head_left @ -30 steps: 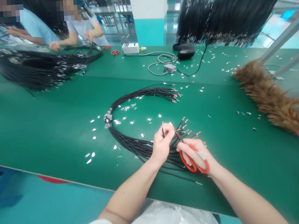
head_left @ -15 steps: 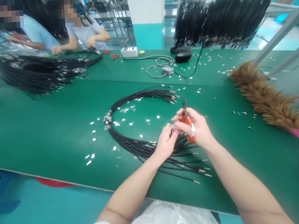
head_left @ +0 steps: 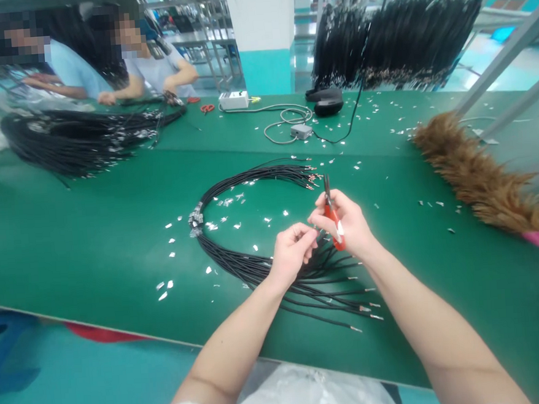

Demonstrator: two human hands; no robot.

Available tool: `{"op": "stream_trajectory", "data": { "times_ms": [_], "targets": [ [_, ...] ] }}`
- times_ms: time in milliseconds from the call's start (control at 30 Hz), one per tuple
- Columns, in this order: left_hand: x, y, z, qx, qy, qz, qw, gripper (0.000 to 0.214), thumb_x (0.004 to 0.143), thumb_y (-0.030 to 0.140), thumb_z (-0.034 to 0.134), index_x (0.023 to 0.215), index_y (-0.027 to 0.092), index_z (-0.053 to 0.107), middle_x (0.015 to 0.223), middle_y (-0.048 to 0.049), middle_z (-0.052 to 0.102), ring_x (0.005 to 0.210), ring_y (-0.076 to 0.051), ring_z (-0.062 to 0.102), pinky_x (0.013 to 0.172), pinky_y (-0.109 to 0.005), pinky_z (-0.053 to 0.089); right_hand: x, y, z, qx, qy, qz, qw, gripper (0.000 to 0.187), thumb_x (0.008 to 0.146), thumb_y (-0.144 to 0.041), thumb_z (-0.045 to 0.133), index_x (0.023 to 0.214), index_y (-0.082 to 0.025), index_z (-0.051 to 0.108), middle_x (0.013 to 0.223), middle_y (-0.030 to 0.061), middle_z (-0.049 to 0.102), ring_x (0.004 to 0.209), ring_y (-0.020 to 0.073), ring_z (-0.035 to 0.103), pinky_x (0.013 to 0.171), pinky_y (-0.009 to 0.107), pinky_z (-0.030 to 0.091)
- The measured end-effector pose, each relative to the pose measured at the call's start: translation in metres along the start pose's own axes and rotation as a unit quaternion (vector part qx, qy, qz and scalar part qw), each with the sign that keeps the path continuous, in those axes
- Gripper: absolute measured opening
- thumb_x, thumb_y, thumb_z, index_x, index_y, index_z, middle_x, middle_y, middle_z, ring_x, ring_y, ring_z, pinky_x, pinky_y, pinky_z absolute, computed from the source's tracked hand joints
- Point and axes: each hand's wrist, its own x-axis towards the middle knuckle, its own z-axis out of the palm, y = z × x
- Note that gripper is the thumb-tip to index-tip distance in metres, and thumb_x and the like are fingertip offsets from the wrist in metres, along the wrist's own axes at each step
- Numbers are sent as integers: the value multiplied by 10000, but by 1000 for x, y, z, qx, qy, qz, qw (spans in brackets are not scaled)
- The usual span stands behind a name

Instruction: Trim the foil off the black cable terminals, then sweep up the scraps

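A bundle of black cables curves in a C over the green table, tied at its left with clear tape. Bare or metal-tipped ends fan out on the near side, beneath my hands. My left hand is closed in a pinch at the end of one black cable, mostly hidden by the fingers. Close to its right, my right hand grips red-handled pliers, their dark narrow jaws pointing away from me. Its thumb and forefinger meet near the left fingertips; a small piece between them is too small to name.
White scraps litter the green table. A brown feather duster lies right; black cables hang from a rack behind. Back left, two people work by a larger cable bundle. A white box and red scissors lie farther back.
My left hand has turned slightly, its fingers lifted into a tighter pinch. My right hand with the pliers has shifted a little left and up. The cable bundle stays put.
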Motion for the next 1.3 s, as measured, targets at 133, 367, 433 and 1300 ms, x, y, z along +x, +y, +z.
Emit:
{"op": "stream_trajectory", "data": {
  "times_ms": [133, 367, 433, 1300],
  "targets": [
    [3, 3, -1, -44, -61, -33, 997, 250, 733, 364, 587, 671, 125, 552, 511, 34, 504, 340, -27, 370, 313, -162, 244, 1, 3, -1, 41, -23, 28, 999, 320, 653, -284, 693, 858, -202, 461, 670, -31, 597, 498, 80, 516, 506, 237, 440],
    [10, 0, -4, -40, 28, 29, 998, 230, 694, 326, 648, 657, 159, 494, 433, 77, 431, 342, -39, 367, 341, -164, 281, -5, 11, 11, -9, 87, -9, 996, 324, 628, -245, 709, 871, -195, 500, 716, -28, 565, 652, 104, 549, 646, 265, 458],
    [10, -2, -4, -5, 55, 52, 997, 229, 686, 331, 655, 648, 155, 513, 430, 73, 441, 347, -40, 386, 358, -169, 305, -6, 12, 16, -25, 110, -21, 993, 287, 636, -233, 693, 850, -197, 505, 708, -32, 546, 649, 103, 542, 647, 263, 454],
    [6, 8, -8, -149, 43, -38, 987, 247, 663, 318, 672, 656, 143, 498, 495, 68, 454, 338, -10, 335, 321, -150, 207, -21, 11, -13, -608, -81, -77, 786, 291, 754, -488, 560, 785, -200, 580, 690, 15, 632, 565, 144, 552, 492, 218, 286]
  ]
}}
